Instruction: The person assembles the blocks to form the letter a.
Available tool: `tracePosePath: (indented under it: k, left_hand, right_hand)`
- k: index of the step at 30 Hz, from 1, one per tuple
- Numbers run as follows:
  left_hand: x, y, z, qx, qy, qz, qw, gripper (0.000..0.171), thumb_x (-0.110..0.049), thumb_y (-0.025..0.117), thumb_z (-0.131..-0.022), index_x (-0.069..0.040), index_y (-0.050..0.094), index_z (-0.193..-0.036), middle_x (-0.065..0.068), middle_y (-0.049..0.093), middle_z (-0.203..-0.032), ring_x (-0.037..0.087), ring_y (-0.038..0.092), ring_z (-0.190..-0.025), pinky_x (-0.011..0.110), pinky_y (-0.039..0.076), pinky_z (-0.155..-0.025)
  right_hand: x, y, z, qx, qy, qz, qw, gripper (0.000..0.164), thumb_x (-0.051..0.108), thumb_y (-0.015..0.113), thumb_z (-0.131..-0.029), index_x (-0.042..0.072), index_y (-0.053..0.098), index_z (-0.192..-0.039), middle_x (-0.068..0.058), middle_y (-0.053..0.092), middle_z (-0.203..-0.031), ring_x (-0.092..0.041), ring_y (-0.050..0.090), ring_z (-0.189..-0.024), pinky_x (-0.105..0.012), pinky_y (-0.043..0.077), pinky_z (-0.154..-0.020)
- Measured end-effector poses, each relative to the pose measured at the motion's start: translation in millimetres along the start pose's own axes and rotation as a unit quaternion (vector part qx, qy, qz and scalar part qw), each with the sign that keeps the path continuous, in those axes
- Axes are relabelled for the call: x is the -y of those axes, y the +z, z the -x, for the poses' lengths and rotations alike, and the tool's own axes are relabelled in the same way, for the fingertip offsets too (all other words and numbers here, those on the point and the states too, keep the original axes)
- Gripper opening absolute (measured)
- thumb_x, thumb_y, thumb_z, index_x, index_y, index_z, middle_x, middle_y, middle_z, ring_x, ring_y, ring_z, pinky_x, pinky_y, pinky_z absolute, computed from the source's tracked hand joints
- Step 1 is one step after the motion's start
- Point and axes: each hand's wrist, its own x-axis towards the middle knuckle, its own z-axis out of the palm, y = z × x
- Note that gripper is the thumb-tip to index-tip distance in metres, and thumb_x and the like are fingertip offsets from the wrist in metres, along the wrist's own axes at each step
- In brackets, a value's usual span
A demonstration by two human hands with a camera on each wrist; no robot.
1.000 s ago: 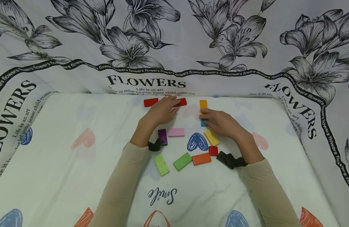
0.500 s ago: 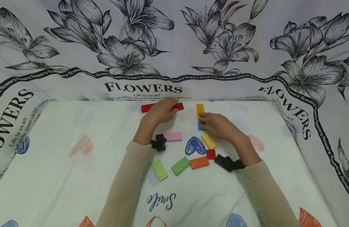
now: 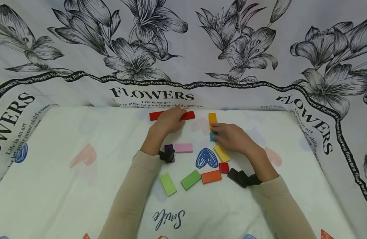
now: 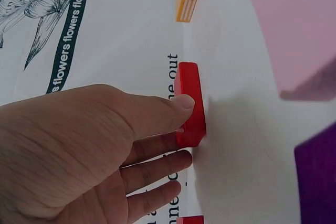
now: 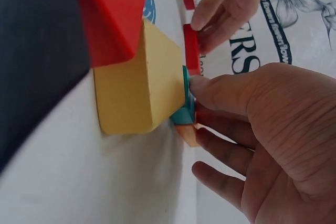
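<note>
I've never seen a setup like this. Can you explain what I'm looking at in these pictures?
There's no machine here: a person works bare-handed. The wide picture comes from a camera worn on the head, looking forward and down; each close-up comes from a camera worn on one wrist. On a white tablecloth lie a pink block, an orange block, a light green block and others. The left hand pinches a red block between thumb and fingers. The right hand pinches a blue block, with an amber block just beyond it.
</note>
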Motion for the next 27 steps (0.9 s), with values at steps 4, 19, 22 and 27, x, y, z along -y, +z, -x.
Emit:
tracePosePath:
  k: [4,19,22,27]
  left_hand:
    - [-0.5,-2.0,-4.1,-0.011,0.009,-0.002,0.9999,0.05,-0.016,0.065,-0.104,-0.006,0.056,-0.152,0.015,0.066,-0.143,0.032,0.062,-0.128,0.047,0.048,-0.118]
    - [1.1,7.4,-13.6,-0.046,0.002,-0.007,0.9989,0.046,-0.012,0.07,-0.1,-0.009,0.064,-0.145,0.014,0.07,-0.133,0.03,0.063,-0.12,0.044,0.052,-0.112]
    - [0.3,7.6,-13.4,-0.049,0.0,-0.01,0.9987,0.043,-0.01,0.07,-0.1,-0.009,0.066,-0.143,0.013,0.07,-0.13,0.029,0.063,-0.117,0.043,0.053,-0.109]
    - [1.3,8.7,-10.0,-0.051,-0.002,-0.011,0.9986,0.043,-0.011,0.07,-0.1,-0.009,0.066,-0.143,0.013,0.07,-0.13,0.029,0.063,-0.116,0.043,0.053,-0.109]
  right_hand:
    - [-0.7,-3.1,0.7,0.004,0.016,0.0,1.0,0.044,0.019,0.068,-0.103,0.007,0.063,-0.146,-0.008,0.057,-0.158,-0.038,0.047,-0.153,-0.057,0.04,-0.123]
    - [3.5,-2.5,-0.7,0.016,0.02,0.015,1.0,0.044,0.017,0.067,-0.104,0.006,0.062,-0.146,-0.011,0.055,-0.16,-0.039,0.044,-0.154,-0.058,0.038,-0.124]
    - [5.9,-1.9,-1.2,0.018,0.025,0.014,0.999,0.045,0.017,0.068,-0.103,0.006,0.062,-0.146,-0.012,0.056,-0.159,-0.039,0.044,-0.154,-0.058,0.038,-0.125]
    - [7.8,0.6,-1.8,0.015,0.018,0.01,1.0,0.044,0.015,0.067,-0.103,0.005,0.062,-0.145,-0.013,0.057,-0.158,-0.041,0.045,-0.154,-0.059,0.038,-0.124]
